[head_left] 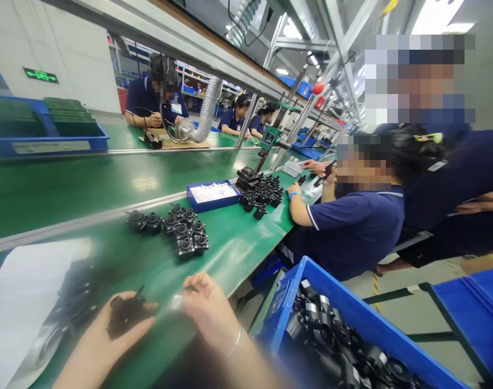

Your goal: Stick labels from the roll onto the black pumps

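My left hand [96,343] is curled around a black plastic pump housing [127,314] with a thin stem sticking up. Just to its right, my right hand [209,310] pinches a small white piece [176,302] between thumb and fingers; it looks like a label, though blur hides its detail. Both hands hover over the green table [169,346], apart from each other. Beyond them stands a group of black pump housings [187,232], with a few more alike [143,221] to its left. Blurred dark parts [78,294] lie beside my left hand.
White sheeting [31,297] covers the table's left side. A blue box [214,204] of white pieces stands behind, near more black housings [262,192]. At lower right, a blue crate [351,300] holds black cylindrical parts. A co-worker [355,221] sits to the right; others work across the table.
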### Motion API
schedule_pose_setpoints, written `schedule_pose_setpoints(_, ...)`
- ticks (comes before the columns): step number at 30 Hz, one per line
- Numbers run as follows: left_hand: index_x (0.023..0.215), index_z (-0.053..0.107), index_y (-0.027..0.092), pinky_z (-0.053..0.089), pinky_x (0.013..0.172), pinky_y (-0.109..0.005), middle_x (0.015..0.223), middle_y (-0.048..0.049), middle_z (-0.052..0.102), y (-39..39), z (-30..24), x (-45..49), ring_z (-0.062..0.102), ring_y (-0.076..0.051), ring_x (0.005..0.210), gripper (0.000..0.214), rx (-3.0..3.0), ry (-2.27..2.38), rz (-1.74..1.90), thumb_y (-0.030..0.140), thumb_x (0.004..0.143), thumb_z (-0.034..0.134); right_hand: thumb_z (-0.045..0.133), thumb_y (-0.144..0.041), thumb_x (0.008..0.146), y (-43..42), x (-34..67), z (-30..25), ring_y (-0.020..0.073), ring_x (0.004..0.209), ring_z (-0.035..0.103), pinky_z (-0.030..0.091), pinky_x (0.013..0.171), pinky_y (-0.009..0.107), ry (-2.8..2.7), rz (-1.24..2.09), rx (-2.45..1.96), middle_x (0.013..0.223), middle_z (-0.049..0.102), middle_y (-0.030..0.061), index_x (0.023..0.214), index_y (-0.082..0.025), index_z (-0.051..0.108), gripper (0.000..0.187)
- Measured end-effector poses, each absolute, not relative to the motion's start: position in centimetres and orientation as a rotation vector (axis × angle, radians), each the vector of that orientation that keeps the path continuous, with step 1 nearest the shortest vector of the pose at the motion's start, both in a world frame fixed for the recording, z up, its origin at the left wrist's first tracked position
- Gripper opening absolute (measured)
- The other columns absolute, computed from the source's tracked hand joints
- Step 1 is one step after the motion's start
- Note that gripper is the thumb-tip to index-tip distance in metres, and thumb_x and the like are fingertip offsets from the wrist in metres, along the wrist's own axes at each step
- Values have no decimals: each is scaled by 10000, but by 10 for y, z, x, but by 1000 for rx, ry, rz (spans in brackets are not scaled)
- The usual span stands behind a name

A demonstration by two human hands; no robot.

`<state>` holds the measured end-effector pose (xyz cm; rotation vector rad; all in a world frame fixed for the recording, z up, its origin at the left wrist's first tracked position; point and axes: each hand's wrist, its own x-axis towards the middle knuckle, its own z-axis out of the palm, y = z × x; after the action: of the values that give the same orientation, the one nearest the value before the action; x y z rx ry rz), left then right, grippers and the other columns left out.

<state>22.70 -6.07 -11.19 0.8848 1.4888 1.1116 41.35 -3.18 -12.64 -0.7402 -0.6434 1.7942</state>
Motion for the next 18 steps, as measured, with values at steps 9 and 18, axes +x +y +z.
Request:
schedule_pose_setpoints(9, 1116, 573, 234, 565, 643, -282, 829, -23, 698, -67, -116, 216, 640, -207, 698, 725, 658, 1221, 1171, 412, 484, 879, 837, -102, 643, -35, 417, -125, 90, 572, 589, 439, 562, 204, -719, 1723, -756, 720, 628, -30, 894, -199, 635, 336)
schedule_pose_setpoints(18, 1255, 517, 220, 539, 832, -328, 965, -53, 655, -72, -98, 216, 626, -218, 934, 695, 546, 1072, 1095, 333, 643, 825, 845, -166, 626, -39, 409, -119, 85, 659, 602, 515, 644, 242, -817, 1650, -917, 1184, 590, 49, 861, -174, 734, 260)
